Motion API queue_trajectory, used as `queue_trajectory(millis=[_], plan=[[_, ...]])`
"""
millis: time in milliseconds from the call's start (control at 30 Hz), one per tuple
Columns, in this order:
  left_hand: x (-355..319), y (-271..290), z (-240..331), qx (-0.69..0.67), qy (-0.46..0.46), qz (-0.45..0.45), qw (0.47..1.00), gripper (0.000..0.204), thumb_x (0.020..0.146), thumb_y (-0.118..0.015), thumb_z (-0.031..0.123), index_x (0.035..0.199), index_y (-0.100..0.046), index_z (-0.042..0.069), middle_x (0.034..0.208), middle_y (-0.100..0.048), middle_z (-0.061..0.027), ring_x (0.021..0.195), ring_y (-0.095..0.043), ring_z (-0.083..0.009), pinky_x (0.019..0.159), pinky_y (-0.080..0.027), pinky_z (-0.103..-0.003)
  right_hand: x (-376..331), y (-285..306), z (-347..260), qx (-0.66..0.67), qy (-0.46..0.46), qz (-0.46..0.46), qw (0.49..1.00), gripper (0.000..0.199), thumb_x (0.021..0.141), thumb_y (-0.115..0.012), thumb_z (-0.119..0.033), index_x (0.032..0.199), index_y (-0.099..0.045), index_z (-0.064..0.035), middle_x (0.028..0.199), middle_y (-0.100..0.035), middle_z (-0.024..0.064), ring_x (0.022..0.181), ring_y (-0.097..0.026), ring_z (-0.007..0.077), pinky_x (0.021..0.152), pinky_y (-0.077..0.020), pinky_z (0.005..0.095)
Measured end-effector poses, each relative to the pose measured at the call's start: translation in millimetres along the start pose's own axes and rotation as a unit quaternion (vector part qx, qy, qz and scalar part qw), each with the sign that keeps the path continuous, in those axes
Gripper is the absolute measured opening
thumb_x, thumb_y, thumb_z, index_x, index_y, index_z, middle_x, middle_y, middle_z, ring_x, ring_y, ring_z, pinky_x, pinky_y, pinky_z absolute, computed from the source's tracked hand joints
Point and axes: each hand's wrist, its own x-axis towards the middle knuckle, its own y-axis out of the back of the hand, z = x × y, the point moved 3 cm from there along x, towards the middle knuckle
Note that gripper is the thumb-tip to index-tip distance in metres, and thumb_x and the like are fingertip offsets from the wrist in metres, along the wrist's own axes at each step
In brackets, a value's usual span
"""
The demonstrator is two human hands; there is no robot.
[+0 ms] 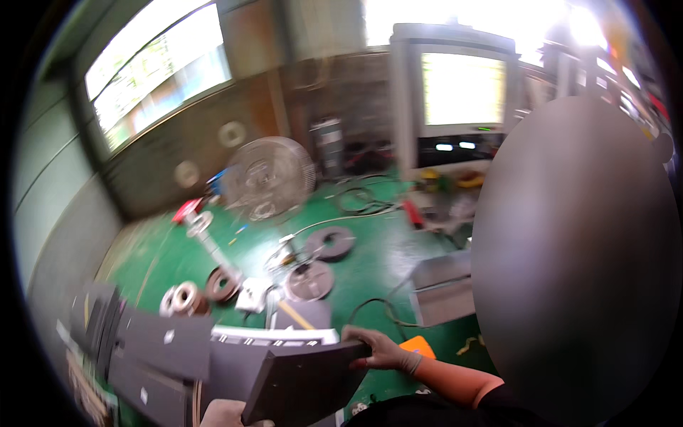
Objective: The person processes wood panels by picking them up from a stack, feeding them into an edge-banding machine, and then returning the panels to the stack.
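A thick dark grey rectangular panel (pixel 306 384) is held tilted between my two hands at the lower middle. My left hand (pixel 226 414), partly cut off by the lower edge, grips its near left corner. My right hand (pixel 376 349) is closed round its far right corner, and a greyish glove cuff shows at the wrist. Under and behind the held piece lie more dark panels (pixel 160 341), spread and stacked toward the left. A white strip with dark marks (pixel 277 334) runs along their far side. Motion blurs the picture somewhat.
Beyond, on the green floor, stand a fan (pixel 267 174), a white post (pixel 213 249), grey discs (pixel 331 243), rolls (pixel 186 297) and loose cables (pixel 363 199). A machine cabinet with a bright screen (pixel 462 89) rises behind. A grey oval (pixel 576 263) hides much of the right side.
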Motion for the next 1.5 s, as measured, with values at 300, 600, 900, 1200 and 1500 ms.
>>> queue_trajectory(millis=[300,600,900,1200,1500], plan=[[211,-62,116,-0.129,-0.342,0.097,0.926,0.031,0.093,-0.061,0.031,0.094,-0.068,0.001,0.072,-0.063,-0.0118,0.070,-0.062,-0.0230,0.074,-0.048,-0.035,-220,73,65,0.096,-0.189,0.293,0.932,0.026,0.087,-0.075,-0.022,0.100,-0.063,-0.0025,0.088,-0.060,-0.0050,0.085,-0.054,0.0057,0.076,-0.0458,0.0247],[281,-252,169,-0.330,-0.390,0.045,0.858,0.047,0.102,-0.048,0.036,0.128,-0.051,-0.003,0.117,-0.058,-0.0107,0.103,-0.054,-0.0224,0.091,-0.043,-0.038,-386,71,51,0.191,-0.199,0.669,0.690,0.063,0.093,-0.066,-0.046,0.124,-0.056,0.0077,0.114,-0.064,0.0078,0.103,-0.057,0.0132,0.091,-0.0470,0.0296],[270,-422,-77,-0.198,-0.030,-0.210,0.957,0.036,0.099,-0.053,0.034,0.121,-0.058,0.005,0.100,-0.056,-0.0034,0.089,-0.051,-0.0130,0.079,-0.044,-0.030,-435,84,90,0.177,-0.273,0.809,0.489,0.052,0.095,-0.062,-0.048,0.091,-0.059,0.0045,0.091,-0.062,0.0079,0.085,-0.057,0.0127,0.079,-0.0501,0.0312],[244,-410,-122,-0.148,0.081,-0.194,0.966,0.035,0.099,-0.052,0.033,0.118,-0.059,0.004,0.097,-0.058,-0.0049,0.087,-0.054,-0.0148,0.079,-0.045,-0.031,-376,117,131,0.289,-0.216,0.842,0.401,0.061,0.088,-0.074,-0.041,0.114,-0.055,0.0098,0.110,-0.061,0.0101,0.101,-0.056,0.0149,0.097,-0.0429,0.0295],[221,-416,-124,-0.133,0.161,-0.187,0.960,0.034,0.099,-0.051,0.032,0.116,-0.061,0.004,0.094,-0.060,-0.0064,0.085,-0.056,-0.0166,0.078,-0.046,-0.032,-332,193,152,0.060,-0.354,0.845,0.396,0.069,0.082,-0.076,-0.021,0.134,-0.040,0.0091,0.135,-0.049,0.0240,0.125,-0.048,0.0340,0.110,-0.0341,0.0380]])
